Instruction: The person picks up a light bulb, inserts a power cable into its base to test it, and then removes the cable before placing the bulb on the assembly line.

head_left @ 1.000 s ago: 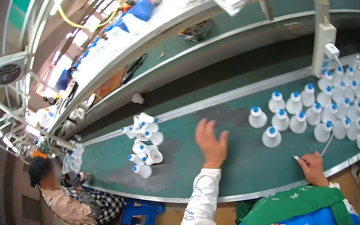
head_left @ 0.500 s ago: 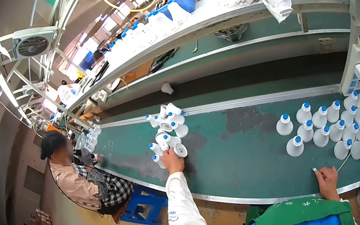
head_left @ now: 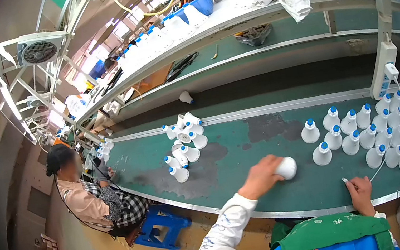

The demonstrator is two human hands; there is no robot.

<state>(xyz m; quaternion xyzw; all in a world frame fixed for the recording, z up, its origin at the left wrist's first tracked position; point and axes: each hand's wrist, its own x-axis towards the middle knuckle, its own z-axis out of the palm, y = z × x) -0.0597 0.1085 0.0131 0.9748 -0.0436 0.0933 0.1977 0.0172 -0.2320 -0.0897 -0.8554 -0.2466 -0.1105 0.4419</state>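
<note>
My left hand point(head_left: 261, 177) is closed around a white light bulb point(head_left: 287, 168), its rounded end facing up and right, held over the green bench near the middle. Close to the front edge, my right hand point(head_left: 360, 190) pinches a thin white cable point(head_left: 378, 170); its small pale tip pokes out above the fingers. To the right of both hands stand many white bulbs with blue caps point(head_left: 322, 155), upright in rows. A looser cluster of similar bulbs point(head_left: 190, 153) sits left of centre, some upright and some lying over.
A co-worker point(head_left: 81, 194) sits at the bench's left end near a blue stool point(head_left: 162, 228). Over the bench runs a shelf point(head_left: 225, 26) with more capped bulbs and blue bins. A power strip point(head_left: 384, 70) is fixed to the right post. One bulb point(head_left: 185, 97) lies behind the bench top.
My left hand has moved right from the left cluster, carrying a bulb away from it. The right hand stays near the front edge with the cable. The view has shifted slightly.
</note>
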